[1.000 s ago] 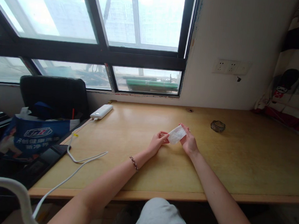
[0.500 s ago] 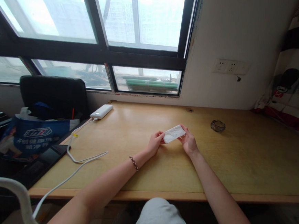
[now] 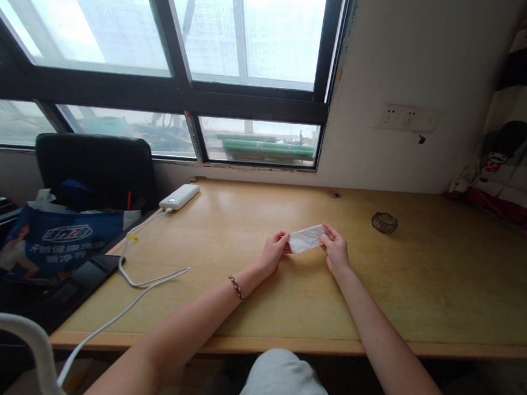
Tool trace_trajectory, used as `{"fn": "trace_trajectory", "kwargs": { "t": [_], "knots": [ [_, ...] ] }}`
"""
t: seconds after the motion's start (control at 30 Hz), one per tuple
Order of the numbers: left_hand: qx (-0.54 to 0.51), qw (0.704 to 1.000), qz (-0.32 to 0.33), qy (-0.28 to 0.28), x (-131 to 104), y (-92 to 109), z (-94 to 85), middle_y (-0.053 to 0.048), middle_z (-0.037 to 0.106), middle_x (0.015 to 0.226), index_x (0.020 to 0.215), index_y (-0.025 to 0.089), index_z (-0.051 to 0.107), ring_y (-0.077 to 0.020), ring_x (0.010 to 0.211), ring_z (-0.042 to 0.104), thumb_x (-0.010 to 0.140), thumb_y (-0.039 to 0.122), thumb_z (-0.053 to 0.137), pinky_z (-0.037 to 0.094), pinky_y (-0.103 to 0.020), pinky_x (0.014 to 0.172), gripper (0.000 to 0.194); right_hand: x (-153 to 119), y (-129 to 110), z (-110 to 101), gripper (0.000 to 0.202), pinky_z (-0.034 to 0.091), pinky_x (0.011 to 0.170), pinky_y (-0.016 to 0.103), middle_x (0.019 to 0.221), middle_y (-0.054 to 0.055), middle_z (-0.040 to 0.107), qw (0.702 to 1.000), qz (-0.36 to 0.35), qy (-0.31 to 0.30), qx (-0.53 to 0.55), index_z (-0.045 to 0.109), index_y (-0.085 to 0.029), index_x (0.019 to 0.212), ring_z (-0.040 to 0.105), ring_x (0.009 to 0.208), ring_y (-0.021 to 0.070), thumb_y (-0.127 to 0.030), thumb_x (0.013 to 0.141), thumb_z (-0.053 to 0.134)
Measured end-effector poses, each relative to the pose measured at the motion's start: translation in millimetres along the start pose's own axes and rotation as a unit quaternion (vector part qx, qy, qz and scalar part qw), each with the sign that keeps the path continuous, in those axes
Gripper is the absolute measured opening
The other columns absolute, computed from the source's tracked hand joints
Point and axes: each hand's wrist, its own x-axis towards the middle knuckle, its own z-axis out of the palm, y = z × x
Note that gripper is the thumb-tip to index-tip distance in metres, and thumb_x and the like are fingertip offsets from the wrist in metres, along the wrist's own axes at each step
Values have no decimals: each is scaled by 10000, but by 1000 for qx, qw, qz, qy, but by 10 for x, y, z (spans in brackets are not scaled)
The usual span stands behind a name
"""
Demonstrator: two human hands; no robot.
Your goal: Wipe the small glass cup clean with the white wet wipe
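Observation:
A white folded tissue [image 3: 306, 239], flat and oblong with a creased surface, is stretched between my two hands just above the wooden desk [image 3: 255, 306]. My left hand [image 3: 276, 251] pinches its left end, thumb on top and fingers beneath. At the other end, my right hand [image 3: 335, 249] grips the right edge between thumb and fingers. Parts of the fingers are hidden behind the tissue. A braided bracelet [image 3: 237, 287] circles my left wrist.
A white power bank [image 3: 179, 197] lies at the desk's back left, its white cable [image 3: 147, 284] trailing forward. A dark glass ashtray [image 3: 384, 222] stands to the right. Beyond the left edge, a blue bag [image 3: 59, 242] rests by a black chair [image 3: 95, 160].
The tissue's right end has dropped slightly, so it lies less tilted. My right hand has shifted its grip on that end. My left hand stays nearly still.

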Motion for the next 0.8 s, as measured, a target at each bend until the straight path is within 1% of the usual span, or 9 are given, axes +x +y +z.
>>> {"fn": "trace_trajectory", "kwargs": {
  "t": [0.1,0.17,0.27,0.33,0.43,0.53,0.6,0.7,0.8],
  "knots": [
    [7,1000,-5,-17,-10,18,-3,-25,585,629,736,129,505,-110,558,570,695,406,543,478,-249,575,283,67,72,-70,455,481,711,293,1050,95,577,993,-46,54,-93,549,-153,1034,537,966,198,-163,580,524],
    [17,1000,-6,-24,-16,29,0,-40,597,641,756,124,504,-120,566,580,706,411,528,484,-271,599,292,88,79,-111,454,467,748,330,1029,103,588,976,-81,86,-184,545,-144,1039,557,924,207,-159,587,504],
    [70,997,16,-30,-34,43,16,-48,600,646,768,124,503,-135,586,586,738,413,479,487,-298,619,292,62,23,-122,436,400,853,378,1065,119,563,921,-170,113,-333,545,-135,1039,522,973,228,-155,607,494],
    [163,984,68,-26,-62,54,32,-45,598,647,764,133,511,-140,614,583,771,392,433,479,-294,619,270,20,-23,-94,384,362,895,364,1074,118,552,885,-227,97,-395,557,-128,1012,489,1012,220,-149,637,473],
    [352,915,192,-40,-133,75,68,-51,608,724,779,158,545,-147,711,571,800,324,404,457,-297,682,219,-46,-45,-35,287,382,857,306,994,93,582,863,-249,17,-440,586,-138,928,515,948,186,-140,685,432],
    [479,818,289,-138,-210,94,120,-66,611,811,798,174,577,-155,803,553,806,271,402,434,-296,752,200,-84,-7,-1,227,395,799,272,916,72,599,836,-230,-61,-494,597,-152,868,533,866,169,-157,702,443],
    [510,771,318,-210,-244,101,157,-70,614,819,784,176,587,-154,825,552,813,266,392,430,-283,771,217,-93,26,4,194,388,780,265,881,71,601,810,-210,-94,-540,600,-154,846,529,834,169,-187,697,480],
    [527,735,334,-264,-257,109,187,-69,620,809,749,174,589,-148,819,559,826,287,369,430,-271,789,259,-100,54,9,191,369,785,263,868,78,595,777,-192,-108,-590,594,-148,842,510,842,177,-236,687,526],
    [534,725,333,-279,-254,123,183,-68,624,804,730,170,589,-146,814,564,835,302,348,433,-270,796,294,-139,48,29,214,356,799,265,886,83,581,764,-189,-103,-608,576,-142,869,489,867,182,-259,696,529]
  ]
}}
